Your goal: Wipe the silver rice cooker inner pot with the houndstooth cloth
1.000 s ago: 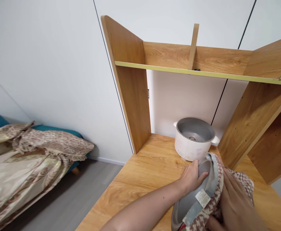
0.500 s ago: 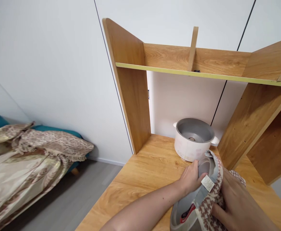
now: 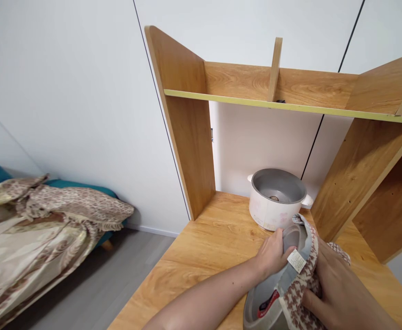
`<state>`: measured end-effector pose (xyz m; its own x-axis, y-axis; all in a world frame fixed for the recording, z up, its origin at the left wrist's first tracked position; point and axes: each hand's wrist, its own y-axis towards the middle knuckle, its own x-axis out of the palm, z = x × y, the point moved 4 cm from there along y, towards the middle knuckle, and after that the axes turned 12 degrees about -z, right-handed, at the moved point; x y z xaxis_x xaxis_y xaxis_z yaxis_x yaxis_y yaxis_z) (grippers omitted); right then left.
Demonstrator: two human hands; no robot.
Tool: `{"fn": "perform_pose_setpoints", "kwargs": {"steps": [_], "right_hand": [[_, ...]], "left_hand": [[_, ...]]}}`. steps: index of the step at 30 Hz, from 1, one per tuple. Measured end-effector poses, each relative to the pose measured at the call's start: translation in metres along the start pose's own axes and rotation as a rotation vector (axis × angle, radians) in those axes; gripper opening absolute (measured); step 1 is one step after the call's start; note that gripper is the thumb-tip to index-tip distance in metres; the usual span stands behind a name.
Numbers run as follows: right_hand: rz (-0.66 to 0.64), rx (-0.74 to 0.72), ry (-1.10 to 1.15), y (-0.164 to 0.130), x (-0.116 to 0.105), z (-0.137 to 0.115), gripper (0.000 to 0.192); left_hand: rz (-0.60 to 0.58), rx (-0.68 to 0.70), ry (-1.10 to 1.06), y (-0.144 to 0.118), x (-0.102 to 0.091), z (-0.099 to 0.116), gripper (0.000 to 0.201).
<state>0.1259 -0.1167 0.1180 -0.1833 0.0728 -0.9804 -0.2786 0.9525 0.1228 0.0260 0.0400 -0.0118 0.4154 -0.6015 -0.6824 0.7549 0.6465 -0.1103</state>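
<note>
Two hands hold a grey pot and a patterned cloth over a wooden desk.

The left hand (image 3: 272,254) curls around the rim of the tilted grey pot (image 3: 272,284), fingers inside and thumb outside. The right hand (image 3: 338,288) presses the brown-and-white cloth (image 3: 304,279) against the pot's outer side, fingers closed on it. Just behind them, a white cooker base (image 3: 272,206) stands on the desk (image 3: 207,247) under the shelf (image 3: 283,105).

Pot (image 3: 267,298): the bottom goes off the picture's lower edge; a cloth (image 3: 299,286) hides its right side.
Right hand (image 3: 341,298): cut off at the bottom edge.
Cloth tag (image 3: 296,261): words too small to read.
Bed (image 3: 32,224): left part out of view.
</note>
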Motion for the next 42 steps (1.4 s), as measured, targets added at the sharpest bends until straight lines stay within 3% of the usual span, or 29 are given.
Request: {"fn": "perform_pose_setpoints", "kwargs": {"steps": [33,42], "right_hand": [[-0.013,0.036,0.068,-0.001,0.000,-0.001,0.090],[-0.079,0.099,0.193,0.006,-0.009,-0.002,0.071]], "left_hand": [[-0.003,-0.008,-0.008,-0.001,-0.001,0.000,0.053],[0.014,0.004,0.008,-0.005,-0.002,0.004,0.047]]}}
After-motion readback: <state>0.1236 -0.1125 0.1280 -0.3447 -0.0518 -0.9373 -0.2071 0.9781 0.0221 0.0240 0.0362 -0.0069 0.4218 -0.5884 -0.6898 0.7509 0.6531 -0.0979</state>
